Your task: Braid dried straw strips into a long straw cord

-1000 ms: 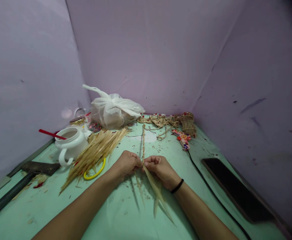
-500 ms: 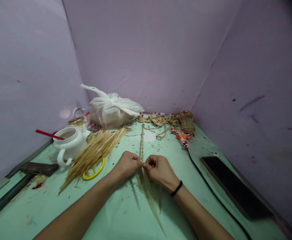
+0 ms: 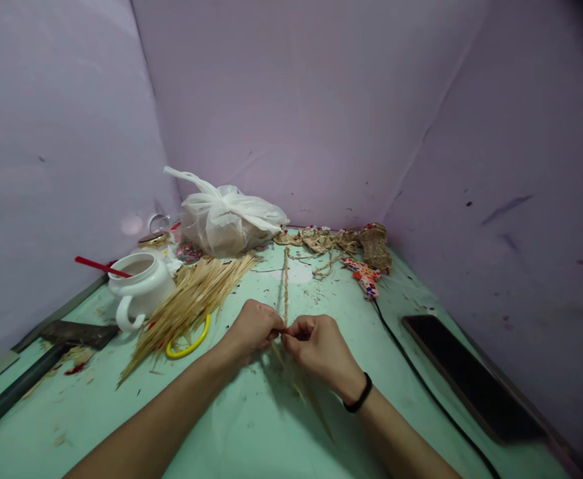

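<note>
A thin braid of straw-coloured strips [image 3: 286, 283] runs straight away from me along the middle of the table. Its near end is pinched between my left hand [image 3: 257, 327] and my right hand [image 3: 319, 342], whose fingertips almost touch. Both hands have their fingers closed on the strips. Loose ends of the strips [image 3: 296, 379] trail below toward me, blurred by motion. A black band circles my right wrist. To the left lies a bundle of dry straw strips [image 3: 196, 293], partly over a yellow ring-shaped handle [image 3: 186, 351].
Left are a white pot [image 3: 146, 283] with a red stick and a hammer-like tool [image 3: 76, 336]. Behind sit a tied plastic bag [image 3: 226, 219] and braided pieces [image 3: 321, 241]. Right are a patterned cloth-covered tool [image 3: 364, 276] with a black cord and a dark phone [image 3: 471, 379].
My right hand has turned and shifted slightly toward me, its fingers now closer together. The loose strip ends have swung and blurred. My left hand stays nearly in place.
</note>
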The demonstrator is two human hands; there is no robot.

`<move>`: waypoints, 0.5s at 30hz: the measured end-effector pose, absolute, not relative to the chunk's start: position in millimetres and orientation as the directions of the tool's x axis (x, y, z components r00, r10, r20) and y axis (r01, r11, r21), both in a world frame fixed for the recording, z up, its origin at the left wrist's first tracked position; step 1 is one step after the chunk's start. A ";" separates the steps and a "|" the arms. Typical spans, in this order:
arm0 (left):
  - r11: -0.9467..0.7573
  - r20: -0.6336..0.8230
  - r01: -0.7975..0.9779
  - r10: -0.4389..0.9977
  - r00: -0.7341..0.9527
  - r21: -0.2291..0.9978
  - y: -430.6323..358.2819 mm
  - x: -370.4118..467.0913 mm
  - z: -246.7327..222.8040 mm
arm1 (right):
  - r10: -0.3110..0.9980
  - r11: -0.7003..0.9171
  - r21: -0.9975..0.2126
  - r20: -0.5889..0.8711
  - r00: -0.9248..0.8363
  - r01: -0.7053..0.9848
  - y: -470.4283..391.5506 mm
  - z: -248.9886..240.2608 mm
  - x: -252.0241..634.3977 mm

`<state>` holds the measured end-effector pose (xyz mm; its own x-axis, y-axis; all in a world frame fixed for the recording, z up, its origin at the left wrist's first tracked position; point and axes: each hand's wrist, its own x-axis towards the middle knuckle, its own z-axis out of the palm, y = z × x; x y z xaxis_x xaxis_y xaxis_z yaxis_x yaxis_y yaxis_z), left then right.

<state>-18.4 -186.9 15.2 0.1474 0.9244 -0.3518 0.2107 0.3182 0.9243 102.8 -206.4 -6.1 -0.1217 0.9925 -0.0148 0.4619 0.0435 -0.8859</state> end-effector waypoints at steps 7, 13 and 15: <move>0.301 -0.366 0.259 0.895 0.257 0.918 -176.8 -30.0 7.4 | 0.981 -0.029 -0.972 -0.073 -0.180 0.233 -194.5 6.9 120.5; 0.230 -0.322 0.288 0.887 0.330 0.929 -174.7 -32.1 1.9 | 0.929 -0.341 -0.928 -0.307 -0.209 -0.151 -190.7 -0.3 112.2; 0.188 -0.294 0.302 0.887 0.356 0.934 -175.1 -32.2 1.0 | 0.884 -0.414 -0.897 -0.357 -0.303 -0.152 -195.2 -2.2 105.5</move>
<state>-32.2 -175.1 1.0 0.3555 0.8872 -0.2939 0.3024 0.1883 0.9344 105.5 -195.2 -2.2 -0.3028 0.8838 -0.3568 -0.1521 -0.4144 -0.8973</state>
